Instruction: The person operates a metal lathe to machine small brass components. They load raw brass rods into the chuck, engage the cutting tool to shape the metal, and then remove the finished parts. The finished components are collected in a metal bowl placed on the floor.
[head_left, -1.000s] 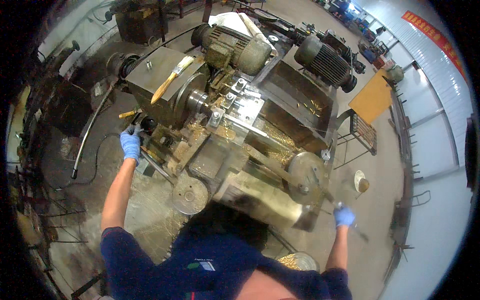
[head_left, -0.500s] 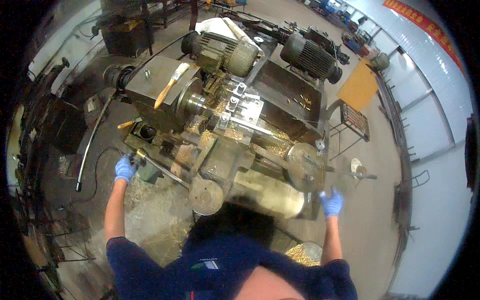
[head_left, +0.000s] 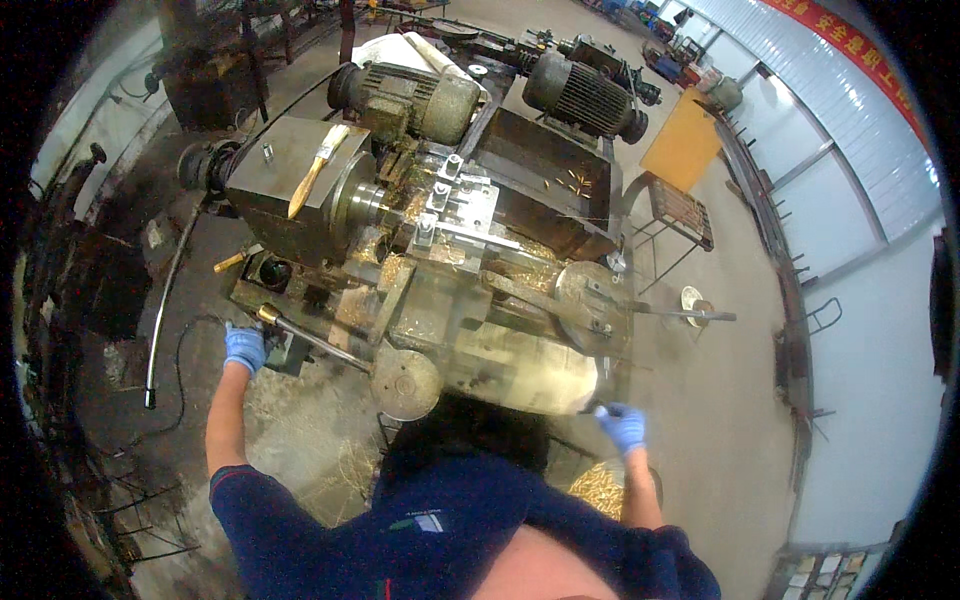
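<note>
My left hand, in a blue glove, is at the front left of a metal-turning machine, beside a small green box; its fingers are partly hidden and what they touch is unclear. Close by, a lever with a brass-coloured end slants to a round metal disc. My right hand, also gloved, is closed at a short dark handle by the pale curved metal surface. A handwheel with a long bar sits above it. The chuck faces the bright tool block.
A brush lies on the headstock. Two motors stand behind, near a metal trough holding a few brass pieces. A container of brass-coloured pieces is by my right forearm. A rack stands at right.
My right hand has moved left and slightly down, to the dark handle. My left hand stays near the green box. The whole view has shifted, with the machine now further left.
</note>
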